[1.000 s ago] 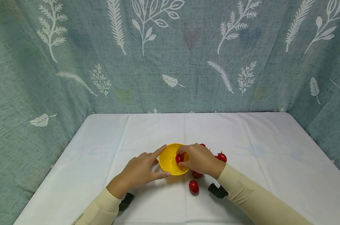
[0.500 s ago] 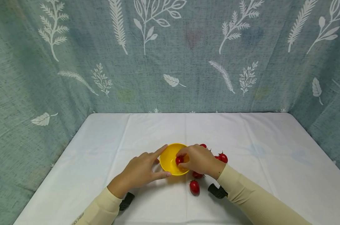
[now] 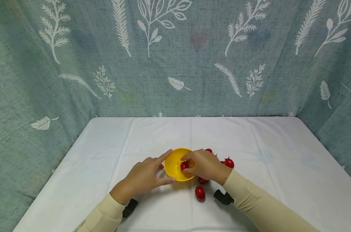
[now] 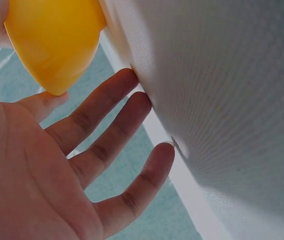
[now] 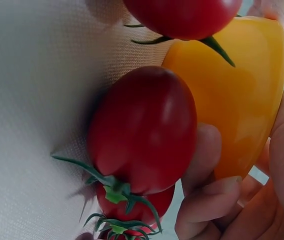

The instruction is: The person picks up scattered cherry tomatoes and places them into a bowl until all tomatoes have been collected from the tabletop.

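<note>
A small yellow bowl (image 3: 173, 166) stands on the white-covered table between the hands. My left hand (image 3: 143, 175) lies at the bowl's left side, its straight thumb and index finger spread along the rim. In the left wrist view, the other left fingers (image 4: 114, 122) extend toward the cloth, clear of the bowl (image 4: 57, 45). Reaching over the right rim, my right hand (image 3: 207, 165) pinches a red cherry tomato (image 3: 183, 166) inside the bowl. The right wrist view shows some right-hand fingers (image 5: 209, 205) outside the bowl (image 5: 232, 90), beside a loose tomato (image 5: 144, 130); the pinched tomato is hidden there.
More cherry tomatoes with green stems lie right of the bowl: one tomato (image 3: 200, 193) in front, another tomato (image 3: 203, 180) under the right hand, and a tomato (image 3: 229, 162) beyond the wrist. Patterned green cloth (image 3: 193, 64) hangs behind the table (image 3: 152, 132).
My right hand has lowered the cherry tomato slightly within the bowl and shifted it a little left. The left hand and the bowl stay put.
</note>
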Demonstrator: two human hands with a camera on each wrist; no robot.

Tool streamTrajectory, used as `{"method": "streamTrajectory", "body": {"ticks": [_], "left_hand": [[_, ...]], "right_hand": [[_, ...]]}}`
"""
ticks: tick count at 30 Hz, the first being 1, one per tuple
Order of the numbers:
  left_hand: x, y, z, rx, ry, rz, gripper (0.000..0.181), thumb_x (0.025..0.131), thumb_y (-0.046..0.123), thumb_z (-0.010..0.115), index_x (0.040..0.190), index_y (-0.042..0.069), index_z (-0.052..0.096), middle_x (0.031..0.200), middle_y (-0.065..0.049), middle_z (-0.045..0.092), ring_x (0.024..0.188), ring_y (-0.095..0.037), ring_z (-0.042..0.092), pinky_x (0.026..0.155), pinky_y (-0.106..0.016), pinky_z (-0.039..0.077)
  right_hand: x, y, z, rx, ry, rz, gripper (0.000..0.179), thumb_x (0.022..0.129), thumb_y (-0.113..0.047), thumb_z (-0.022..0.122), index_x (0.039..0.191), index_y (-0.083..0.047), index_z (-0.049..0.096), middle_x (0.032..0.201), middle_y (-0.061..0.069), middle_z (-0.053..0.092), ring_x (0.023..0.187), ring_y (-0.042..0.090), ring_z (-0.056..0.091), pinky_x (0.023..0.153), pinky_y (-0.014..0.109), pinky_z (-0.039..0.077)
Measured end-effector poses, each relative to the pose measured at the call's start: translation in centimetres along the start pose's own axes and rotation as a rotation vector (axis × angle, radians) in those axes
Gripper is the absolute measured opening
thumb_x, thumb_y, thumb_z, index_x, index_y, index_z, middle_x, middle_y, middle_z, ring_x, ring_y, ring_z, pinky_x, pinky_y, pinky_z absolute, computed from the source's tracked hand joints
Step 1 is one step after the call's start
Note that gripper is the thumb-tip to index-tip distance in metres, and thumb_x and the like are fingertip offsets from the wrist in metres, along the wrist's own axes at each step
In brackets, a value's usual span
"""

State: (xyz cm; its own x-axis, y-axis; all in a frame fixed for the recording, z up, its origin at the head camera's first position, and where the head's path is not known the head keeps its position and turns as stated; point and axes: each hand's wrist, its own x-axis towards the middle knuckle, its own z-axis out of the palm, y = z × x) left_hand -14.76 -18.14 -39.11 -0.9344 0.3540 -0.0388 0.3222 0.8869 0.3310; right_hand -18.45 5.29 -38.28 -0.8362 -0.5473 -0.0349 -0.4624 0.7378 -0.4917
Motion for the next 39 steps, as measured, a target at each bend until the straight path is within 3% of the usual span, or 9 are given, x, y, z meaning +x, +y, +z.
{"method": "streamTrajectory", "body": {"ticks": [9, 23, 35, 39], "left_hand": [[0.0, 0.1, 0.1, 0.007, 0.0, 0.011, 0.095, 0.077, 0.079, 0.064, 0.157, 0.04, 0.03, 0.104, 0.005, 0.071, 0.093, -0.015, 0.059, 0.072, -0.039, 0.05], [0.1, 0.1, 0.0, 0.018, -0.002, 0.014, 0.096, 0.076, 0.081, 0.062, 0.157, 0.04, 0.03, 0.104, 0.004, 0.071, 0.095, -0.016, 0.06, 0.072, -0.041, 0.051], [0.1, 0.1, 0.0, 0.02, -0.003, 0.002, 0.096, 0.076, 0.08, 0.062, 0.157, 0.04, 0.03, 0.106, 0.004, 0.071, 0.096, -0.016, 0.06, 0.073, -0.042, 0.051], [0.1, 0.1, 0.0, 0.019, -0.006, -0.001, 0.096, 0.076, 0.08, 0.063, 0.157, 0.04, 0.03, 0.106, 0.004, 0.071, 0.096, -0.016, 0.059, 0.073, -0.041, 0.051]], "right_hand": [[-0.7, 0.0, 0.1, -0.051, 0.057, 0.02, 0.043, 0.084, -0.034, 0.081, 0.122, -0.014, 0.072, 0.113, 0.0, 0.074, 0.098, 0.016, 0.066, 0.088, 0.036, 0.058], [-3.4, 0.4, -0.2, -0.07, 0.323, -0.102, 0.036, 0.085, -0.031, 0.081, 0.118, -0.018, 0.074, 0.111, 0.001, 0.074, 0.094, 0.018, 0.071, 0.081, 0.033, 0.059], [-5.0, 1.3, -0.6, -0.063, 0.385, -0.098, 0.036, 0.082, -0.024, 0.084, 0.116, -0.016, 0.075, 0.105, -0.002, 0.072, 0.084, 0.013, 0.067, 0.076, 0.027, 0.058], [-5.1, 1.7, -0.7, -0.037, 0.395, -0.076, 0.034, 0.082, -0.021, 0.084, 0.114, -0.016, 0.075, 0.105, 0.0, 0.072, 0.077, 0.015, 0.064, 0.068, 0.022, 0.055]]}}
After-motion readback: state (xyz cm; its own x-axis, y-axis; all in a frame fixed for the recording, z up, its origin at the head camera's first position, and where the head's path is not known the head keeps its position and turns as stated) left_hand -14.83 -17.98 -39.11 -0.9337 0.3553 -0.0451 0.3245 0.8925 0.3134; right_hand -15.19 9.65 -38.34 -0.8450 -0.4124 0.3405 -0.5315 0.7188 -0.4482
